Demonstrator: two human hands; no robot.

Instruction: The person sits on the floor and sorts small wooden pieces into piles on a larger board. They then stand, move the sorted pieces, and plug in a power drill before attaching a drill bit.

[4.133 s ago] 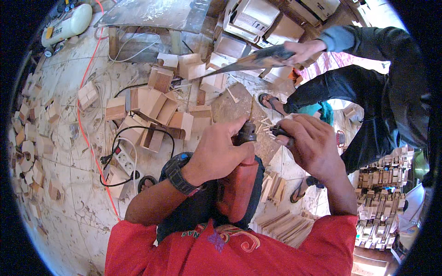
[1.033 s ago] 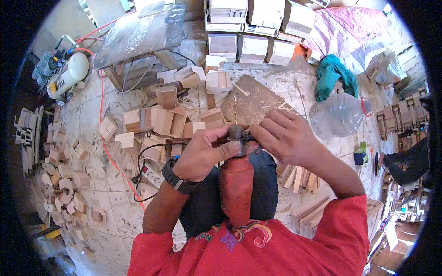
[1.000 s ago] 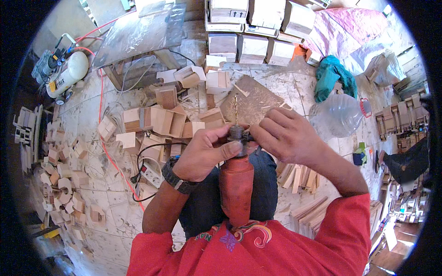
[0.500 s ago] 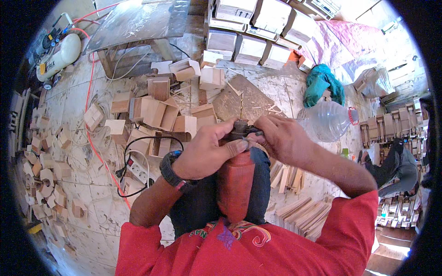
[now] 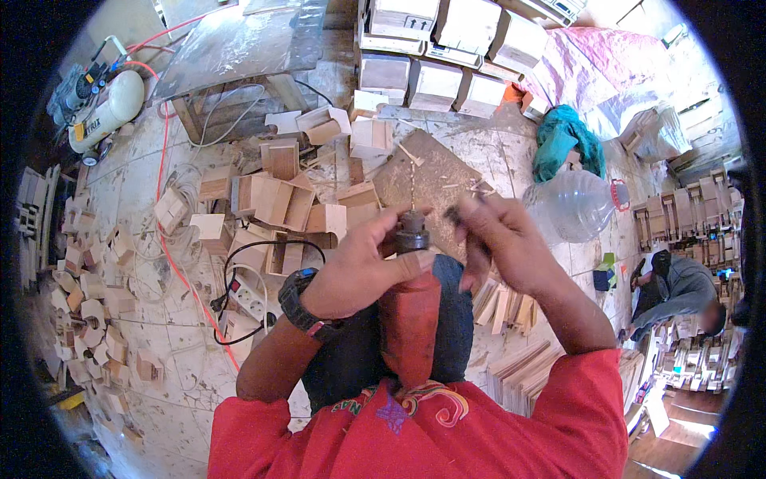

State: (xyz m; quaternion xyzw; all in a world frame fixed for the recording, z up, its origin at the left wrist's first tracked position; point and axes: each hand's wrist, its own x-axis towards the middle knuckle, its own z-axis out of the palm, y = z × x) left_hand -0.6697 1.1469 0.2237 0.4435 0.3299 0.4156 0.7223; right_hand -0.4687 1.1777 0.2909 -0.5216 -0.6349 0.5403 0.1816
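Wood offcuts litter a workshop floor as a seated person's left hand grips the chuck of a red power drill, its bit pointing straight away; the right hand, nearest alongside, pinches a small dark object, perhaps a chuck key.

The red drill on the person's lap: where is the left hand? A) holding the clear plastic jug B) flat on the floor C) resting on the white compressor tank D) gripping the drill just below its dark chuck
D: the left hand wraps the red drill just below its chuck.
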